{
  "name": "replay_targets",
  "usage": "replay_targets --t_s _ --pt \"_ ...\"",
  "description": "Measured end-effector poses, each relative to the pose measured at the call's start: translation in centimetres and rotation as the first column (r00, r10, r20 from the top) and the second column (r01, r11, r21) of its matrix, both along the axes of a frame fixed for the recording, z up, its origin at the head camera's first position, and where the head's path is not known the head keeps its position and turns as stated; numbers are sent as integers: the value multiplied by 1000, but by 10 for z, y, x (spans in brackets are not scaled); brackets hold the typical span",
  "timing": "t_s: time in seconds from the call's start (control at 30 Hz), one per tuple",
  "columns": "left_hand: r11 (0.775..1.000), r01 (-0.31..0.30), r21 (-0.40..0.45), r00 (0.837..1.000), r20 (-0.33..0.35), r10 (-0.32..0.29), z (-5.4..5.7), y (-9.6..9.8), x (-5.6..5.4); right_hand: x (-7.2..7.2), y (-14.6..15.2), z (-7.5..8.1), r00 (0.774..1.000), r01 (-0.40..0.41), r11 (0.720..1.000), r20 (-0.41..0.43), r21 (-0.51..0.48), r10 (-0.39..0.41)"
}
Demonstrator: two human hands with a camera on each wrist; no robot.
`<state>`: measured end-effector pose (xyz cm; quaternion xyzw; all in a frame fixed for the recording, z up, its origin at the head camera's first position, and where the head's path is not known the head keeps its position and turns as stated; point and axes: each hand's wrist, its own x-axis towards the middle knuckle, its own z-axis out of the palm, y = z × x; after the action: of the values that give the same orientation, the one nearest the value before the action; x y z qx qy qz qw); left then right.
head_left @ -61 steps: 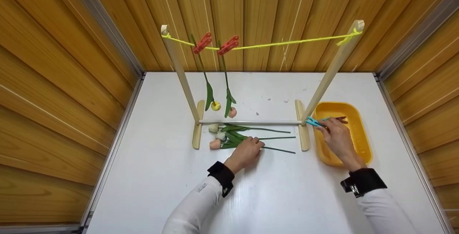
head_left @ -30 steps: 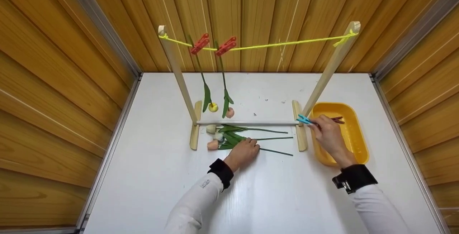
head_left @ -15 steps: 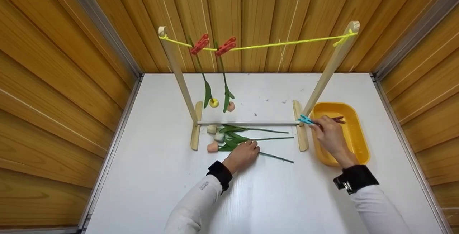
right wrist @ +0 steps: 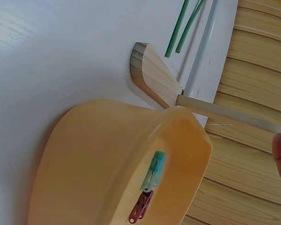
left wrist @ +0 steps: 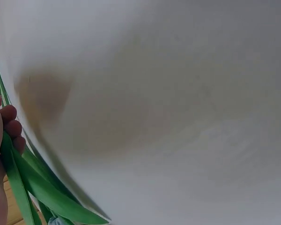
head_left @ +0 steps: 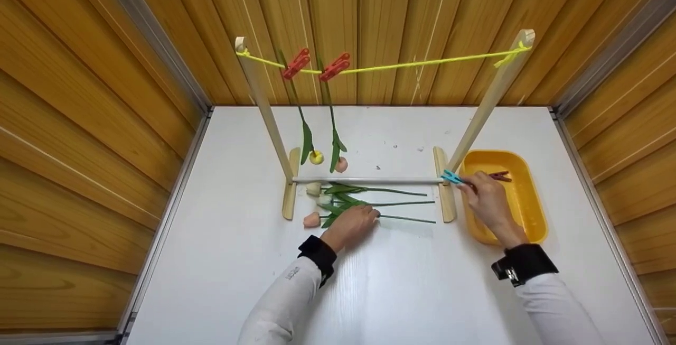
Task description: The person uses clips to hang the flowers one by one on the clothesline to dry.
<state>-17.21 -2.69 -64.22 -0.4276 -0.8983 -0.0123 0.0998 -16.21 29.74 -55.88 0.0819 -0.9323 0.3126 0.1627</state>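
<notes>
In the head view, my left hand (head_left: 351,225) grips the stem of a pink tulip (head_left: 312,220) low over the white table. Its curled fingertips (left wrist: 13,127) lie against the green leaves (left wrist: 51,190) in the left wrist view. Two pale tulips (head_left: 313,189) lie just behind it, stems pointing right. My right hand (head_left: 488,199) pinches a light blue clothespin (head_left: 450,176) above the left rim of the yellow bin (head_left: 534,202). Only part of that hand shows at the right wrist view's edge. Inside the bin lie a blue clothespin (right wrist: 154,171) and a dark red clothespin (right wrist: 141,206).
A wooden frame stands behind the tulips, with a yellow cord (head_left: 422,63) strung between its posts (head_left: 488,96). Two red clothespins (head_left: 335,67) hold a yellow tulip (head_left: 316,157) and another pink tulip (head_left: 341,164) upside down. A white bar (head_left: 369,180) joins the feet.
My left hand has drawn the pink tulip slightly left and apart from the pale ones; its stem swung forward, then back. My right hand keeps the blue clothespin nearly still.
</notes>
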Motion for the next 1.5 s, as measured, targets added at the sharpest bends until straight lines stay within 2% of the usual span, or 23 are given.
replay_targets --t_s 0.17,0.4,0.57,0.73,0.83,0.97,1.03,1.3,1.5 --pt "997 -31 77 993 114 22 14 0 -1 0 1 -3 1000 1 1000 -9 -8 -1" --pt "980 -118 160 971 225 80 37 2 0 0 0 -7 996 -5 1000 -88 6 5" --pt "956 -158 248 957 276 86 50 4 -1 1 -1 -8 998 -9 1000 -58 6 10" --pt "920 -192 343 939 335 71 56 4 -3 3 -1 -10 1000 -9 1000 -14 -4 9" --pt "903 -204 378 943 324 77 61 2 -3 4 -2 -10 1000 -11 1000 5 -9 11" --pt "880 -206 428 961 260 98 72 1 -3 5 -5 -9 1000 -21 1000 12 -5 22" --pt "862 -207 463 965 242 102 79 1 -4 5 -6 -8 1000 -26 1000 8 -2 26" --pt "766 -231 599 967 231 111 107 1 -9 6 -10 -7 999 -50 999 -19 11 50" --pt "720 -230 655 971 205 124 125 0 -13 7 -11 -8 997 -64 998 -31 6 64"
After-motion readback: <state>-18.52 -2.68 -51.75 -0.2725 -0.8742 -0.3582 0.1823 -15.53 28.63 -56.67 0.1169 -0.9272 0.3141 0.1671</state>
